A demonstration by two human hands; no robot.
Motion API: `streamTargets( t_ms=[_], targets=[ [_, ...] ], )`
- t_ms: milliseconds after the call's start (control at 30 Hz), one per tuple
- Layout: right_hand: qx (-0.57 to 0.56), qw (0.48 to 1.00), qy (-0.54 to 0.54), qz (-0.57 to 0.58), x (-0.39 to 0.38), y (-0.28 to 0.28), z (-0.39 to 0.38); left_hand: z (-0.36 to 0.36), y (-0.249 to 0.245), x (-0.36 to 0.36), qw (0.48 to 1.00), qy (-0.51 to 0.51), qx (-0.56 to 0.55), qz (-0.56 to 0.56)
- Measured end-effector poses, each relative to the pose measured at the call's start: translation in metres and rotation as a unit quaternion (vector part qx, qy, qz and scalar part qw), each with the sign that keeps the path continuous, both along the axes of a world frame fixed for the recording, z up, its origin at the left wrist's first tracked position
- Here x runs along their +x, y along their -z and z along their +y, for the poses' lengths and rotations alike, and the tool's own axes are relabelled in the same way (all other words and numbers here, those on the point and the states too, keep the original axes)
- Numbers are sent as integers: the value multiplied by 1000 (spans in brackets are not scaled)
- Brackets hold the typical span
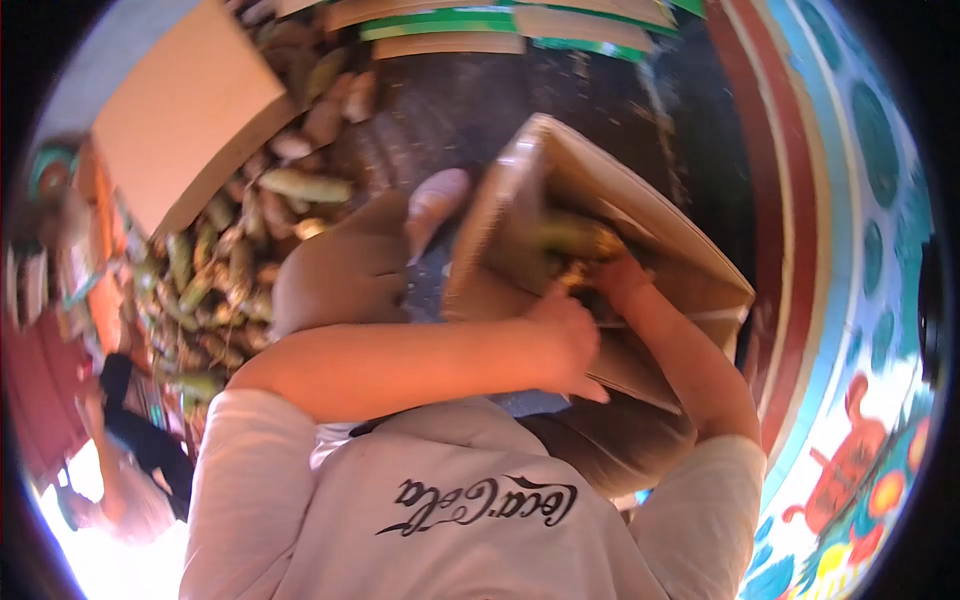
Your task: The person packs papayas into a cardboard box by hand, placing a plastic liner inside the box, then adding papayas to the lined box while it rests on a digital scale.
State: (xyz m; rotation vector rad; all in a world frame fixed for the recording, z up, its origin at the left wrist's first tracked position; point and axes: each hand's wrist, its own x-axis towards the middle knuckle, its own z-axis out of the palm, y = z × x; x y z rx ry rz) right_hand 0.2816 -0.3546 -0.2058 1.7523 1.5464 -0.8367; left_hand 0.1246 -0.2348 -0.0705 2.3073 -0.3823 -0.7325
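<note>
A cardboard box (690, 225) stands open in front of me, its flaps raised. Inside lies a long green-brown shoot with a yellowish, rough end (605, 243), much like a bamboo shoot. My right hand (622, 280) reaches down into the box, fingers curled at that yellowish end; its fingertips are partly hidden. Over the near left edge of the box is my left hand (565, 335), slightly blurred, its digits spread apart and nothing seen in it. Another yellowish piece (574, 274) shows between the two hands.
To the left a large heap of similar shoots (240, 260) covers the floor, partly under a tan cardboard sheet (190, 110). Flattened cardboard with green strips (440, 25) lies at the far side. A painted wall (840, 200) runs along the right. Another person (125, 470) is at lower left.
</note>
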Motion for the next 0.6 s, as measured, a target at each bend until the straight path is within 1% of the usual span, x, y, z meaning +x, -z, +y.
streamTargets(
  t_ms=[67,100,133,167,200,267,300,367,467,567,600],
  targets=[
    [60,998,-1,3,5,8,-16,-3,5,5,1000,18,5,3],
    [74,997,-4,9,7,10,-26,0,-3,8,998,49,10,33],
    [71,997,-14,19,13,12,-26,4,-10,13,995,78,15,62],
    [67,997,-24,30,19,15,-27,-1,-3,14,996,66,8,64],
    [19,999,-18,37,26,17,-28,-8,5,15,996,58,-2,63],
    [-92,993,-70,10,25,20,-18,-7,8,22,996,56,3,63],
    [-69,997,-29,8,23,19,-22,-10,6,22,996,62,-1,60],
    [-24,998,54,6,21,22,-29,-15,3,21,997,55,29,45],
    [-13,988,150,32,29,8,-20,2,-13,13,998,25,48,8],
    [37,982,184,28,27,-27,-10,12,-34,9,997,-17,39,-59],
    [84,979,185,21,20,-46,-5,15,-41,8,995,-33,35,-86]
  ],
)
